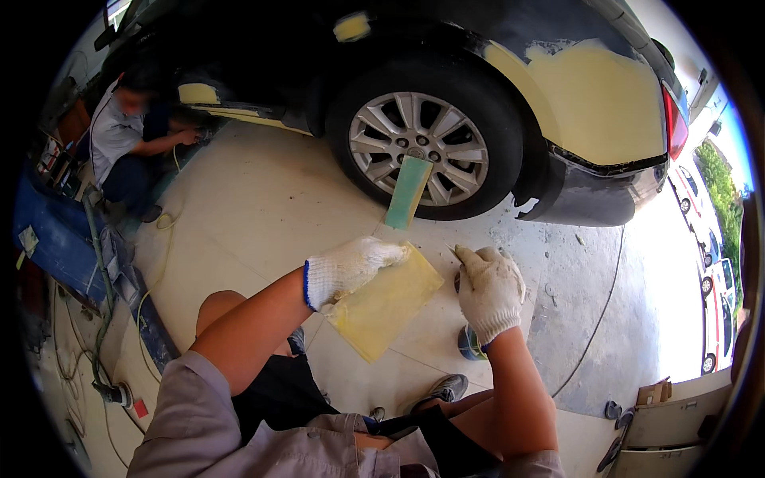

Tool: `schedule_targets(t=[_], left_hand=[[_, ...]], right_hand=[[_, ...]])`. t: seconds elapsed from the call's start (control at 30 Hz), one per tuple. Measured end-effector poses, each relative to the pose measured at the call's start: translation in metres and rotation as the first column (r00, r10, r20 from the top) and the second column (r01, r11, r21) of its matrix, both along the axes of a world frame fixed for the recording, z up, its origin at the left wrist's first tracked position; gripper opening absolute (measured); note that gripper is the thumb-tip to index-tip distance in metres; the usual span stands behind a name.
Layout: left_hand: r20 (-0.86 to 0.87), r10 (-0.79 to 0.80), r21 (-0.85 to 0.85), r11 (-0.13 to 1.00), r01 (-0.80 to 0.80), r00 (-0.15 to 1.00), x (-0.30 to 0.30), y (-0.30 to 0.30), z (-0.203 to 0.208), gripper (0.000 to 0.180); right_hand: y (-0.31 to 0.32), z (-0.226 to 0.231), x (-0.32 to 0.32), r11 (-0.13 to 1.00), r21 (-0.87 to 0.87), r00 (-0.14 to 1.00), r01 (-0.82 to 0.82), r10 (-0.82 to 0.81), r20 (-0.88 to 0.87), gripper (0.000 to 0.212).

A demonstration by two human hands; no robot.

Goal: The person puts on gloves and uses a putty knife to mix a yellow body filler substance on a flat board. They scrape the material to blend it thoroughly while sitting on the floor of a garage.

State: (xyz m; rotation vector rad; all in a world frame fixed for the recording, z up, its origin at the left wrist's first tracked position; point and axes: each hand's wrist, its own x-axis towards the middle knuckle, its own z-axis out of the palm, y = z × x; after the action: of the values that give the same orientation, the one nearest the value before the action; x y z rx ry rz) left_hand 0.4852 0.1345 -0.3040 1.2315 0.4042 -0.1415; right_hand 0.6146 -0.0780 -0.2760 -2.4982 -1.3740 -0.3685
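Note:
My left hand (pixel 357 271), in a white knit glove with a blue cuff edge, grips a flat board (pixel 386 307) smeared with pale yellow filler putty. To its right my right hand (pixel 490 291), in a stained white glove, is closed around something thin; only a small tip shows by the fingers. Below that hand, partly hidden, stands a small can (pixel 470 342) on the floor. Ahead, a green strip with a yellowish edge (pixel 409 191) leans against the wheel (pixel 418 147). Yellow filler (pixel 594 99) covers the dark car's rear panel and the arch edge.
At the far left a co-worker (pixel 119 139) crouches by the car's side, hands low near the sill. Hoses (pixel 163 223) and a blue panel (pixel 60 223) lie on the left. A cable (pixel 598 327) crosses the floor (pixel 263 183) at right, near a cabinet (pixel 673 418) and slippers.

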Motion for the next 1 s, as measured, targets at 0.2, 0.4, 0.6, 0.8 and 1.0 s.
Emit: schedule_targets(t=[0.2,0.4,0.6,0.8,1.0], left_hand=[[0.094,0.09,-0.012,0.996,-0.089,0.991,0.001,0.005,-0.013,0.033],[0.0,0.008,-0.394,0.919,-0.007,1.0,-0.014,-0.004,0.027,0.036],[-0.012,0.079,-0.517,0.853,-0.074,0.997,-0.008,-0.02,-0.007,0.037],[0.034,0.059,-0.487,0.873,-0.035,0.998,-0.012,-0.029,-0.007,0.036],[0.067,0.332,-0.633,0.743,-0.217,0.941,-0.014,0.005,0.021,0.041]], right_hand=[[-0.018,-0.005,-0.058,0.909,0.177,0.923,-0.379,0.356,0.148,0.037],[-0.018,-0.009,-0.001,0.704,0.451,0.37,0.548,0.28,-0.886,0.027],[-0.008,-0.003,-0.041,0.668,0.513,0.36,0.539,0.368,-0.857,0.027],[-0.006,-0.021,-0.039,0.791,0.411,0.387,0.453,0.24,-0.89,0.019],[-0.009,-0.042,-0.029,0.928,0.297,0.603,0.225,0.106,-0.791,0.022]])
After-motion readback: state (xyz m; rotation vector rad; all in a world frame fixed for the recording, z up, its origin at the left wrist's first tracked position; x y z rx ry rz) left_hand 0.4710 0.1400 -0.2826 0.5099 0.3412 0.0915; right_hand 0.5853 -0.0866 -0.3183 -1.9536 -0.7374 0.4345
